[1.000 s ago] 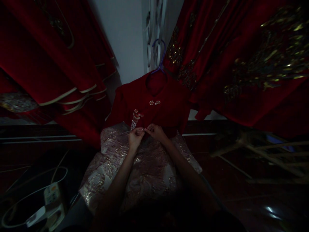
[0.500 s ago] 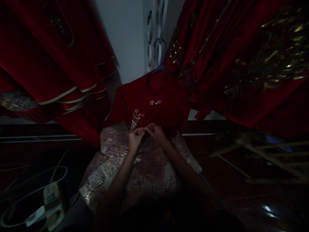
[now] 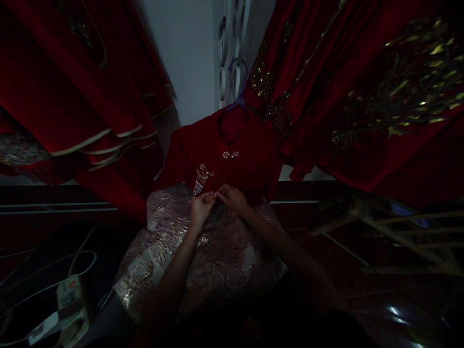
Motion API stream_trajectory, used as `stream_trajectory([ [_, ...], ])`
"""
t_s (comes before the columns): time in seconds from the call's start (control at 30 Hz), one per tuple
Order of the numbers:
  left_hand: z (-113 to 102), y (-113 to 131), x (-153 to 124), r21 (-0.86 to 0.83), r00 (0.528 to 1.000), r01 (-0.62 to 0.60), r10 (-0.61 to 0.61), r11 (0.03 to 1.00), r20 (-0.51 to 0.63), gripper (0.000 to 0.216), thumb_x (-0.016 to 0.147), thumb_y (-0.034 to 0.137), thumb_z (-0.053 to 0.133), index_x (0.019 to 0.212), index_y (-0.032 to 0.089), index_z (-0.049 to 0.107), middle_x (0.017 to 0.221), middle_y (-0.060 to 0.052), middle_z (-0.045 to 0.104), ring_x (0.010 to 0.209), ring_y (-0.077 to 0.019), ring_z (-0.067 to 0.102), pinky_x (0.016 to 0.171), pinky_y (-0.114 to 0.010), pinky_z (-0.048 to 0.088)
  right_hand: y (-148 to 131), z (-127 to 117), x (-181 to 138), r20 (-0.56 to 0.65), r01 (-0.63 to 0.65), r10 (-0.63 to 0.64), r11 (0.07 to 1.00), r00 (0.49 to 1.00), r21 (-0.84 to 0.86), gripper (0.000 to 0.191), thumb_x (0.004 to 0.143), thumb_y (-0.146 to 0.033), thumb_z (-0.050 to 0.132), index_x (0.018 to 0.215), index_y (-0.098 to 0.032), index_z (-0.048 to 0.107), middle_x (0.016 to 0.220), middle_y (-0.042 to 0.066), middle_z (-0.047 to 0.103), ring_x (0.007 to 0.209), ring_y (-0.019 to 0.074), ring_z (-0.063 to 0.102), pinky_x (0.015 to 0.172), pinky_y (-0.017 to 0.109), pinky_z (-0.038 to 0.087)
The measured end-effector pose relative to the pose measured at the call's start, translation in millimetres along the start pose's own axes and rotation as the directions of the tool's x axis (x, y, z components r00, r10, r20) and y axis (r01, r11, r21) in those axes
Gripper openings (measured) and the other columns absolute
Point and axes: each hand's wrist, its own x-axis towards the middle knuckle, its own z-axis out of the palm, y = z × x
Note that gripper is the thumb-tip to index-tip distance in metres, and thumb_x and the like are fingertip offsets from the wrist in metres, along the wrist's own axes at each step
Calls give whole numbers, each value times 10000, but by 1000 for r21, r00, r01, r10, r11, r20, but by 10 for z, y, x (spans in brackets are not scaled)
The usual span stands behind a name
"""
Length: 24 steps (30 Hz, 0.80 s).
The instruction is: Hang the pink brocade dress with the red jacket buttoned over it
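A dark red garment [image 3: 250,164] hangs on a purple hanger [image 3: 237,89] in front of me, its lower part resting on a board covered in pale pink and gold brocade [image 3: 163,256]. My left hand [image 3: 200,207] and my right hand [image 3: 234,197] meet at the garment's front, just below a beaded tassel ornament [image 3: 201,179]. Both hands have their fingers pinched together on a small pale fastening at the red cloth's edge. A pearl clasp [image 3: 230,154] sits higher on the chest.
Red garments with cream piping [image 3: 90,121] hang at the left, red ones with gold embroidery [image 3: 380,96] at the right. A white power strip with cables [image 3: 67,299] lies at the lower left. A pale wooden frame [image 3: 398,227] stands at the right on dark glossy floor.
The view has shifted slightly; the hands stay pinched at the same spot on the red garment with only tiny finger movement.
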Motion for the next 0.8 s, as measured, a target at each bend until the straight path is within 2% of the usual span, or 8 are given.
stream_trajectory([
  [0.2, -63, 8, 5, 184, 995, -102, 104, 978, -5, 149, 786, 239, 598, 832, 169, 722, 822, -56, 741, 724, -172, 688, 701, -296, 548, -52, -3, 7, -17, 10, -11, 998, 1000, -60, 184, 901, -379, 542, 945, -201, 564, 850, 21, 671, 745, 133, 622, 668, 226, 427],
  [0.3, -30, -21, 0, 131, 990, -141, 138, 981, 30, 145, 776, 184, 581, 885, 165, 674, 854, -55, 723, 754, -158, 680, 733, -297, 550, -65, -12, 2, -15, 17, -17, 999, 1000, -34, 157, 905, -347, 534, 944, -199, 568, 850, 27, 673, 756, 134, 628, 691, 229, 444],
  [0.4, 26, -69, -7, 82, 989, -147, 145, 986, 29, 238, 744, 138, 590, 981, 161, 597, 870, -56, 686, 766, -146, 665, 709, -282, 552, -21, -67, -84, -8, 22, -21, 998, 1000, 57, 158, 900, -330, 533, 983, -203, 579, 876, 27, 682, 784, 128, 640, 730, 230, 466],
  [0.53, 29, -101, -24, 136, 986, -163, 164, 977, 2, 255, 740, 169, 636, 988, 176, 576, 901, -54, 662, 785, -143, 646, 708, -277, 546, 136, -270, -278, -29, -30, 34, 991, 999, 132, 200, 873, -287, 556, 1051, -202, 590, 897, 30, 695, 792, 131, 654, 731, 235, 488],
  [0.6, 1, -93, -37, 173, 980, -200, 200, 964, 17, 232, 770, 198, 632, 999, 188, 597, 948, -59, 665, 812, -147, 644, 734, -290, 547, 213, -425, -327, 3, -56, 56, 990, 998, 126, 205, 866, -266, 555, 1053, -198, 607, 898, 35, 703, 789, 134, 662, 720, 238, 494],
  [0.7, -34, -73, -58, 268, 963, -268, 259, 925, 71, 252, 816, 232, 608, 1067, 224, 632, 1041, -66, 658, 878, -164, 641, 771, -313, 548, 262, -648, -308, 47, -72, 66, 987, 997, 146, 211, 870, -282, 553, 1044, -190, 627, 891, 40, 711, 789, 131, 667, 721, 238, 502],
  [0.8, -36, -60, -71, 314, 953, -303, 288, 900, 95, 242, 832, 258, 607, 1070, 235, 648, 1051, -70, 654, 922, -182, 640, 795, -327, 545, 233, -753, -263, 85, -67, 50, 976, 995, 206, 215, 871, -287, 554, 1045, -188, 631, 885, 34, 711, 781, 117, 663, 722, 226, 508],
])
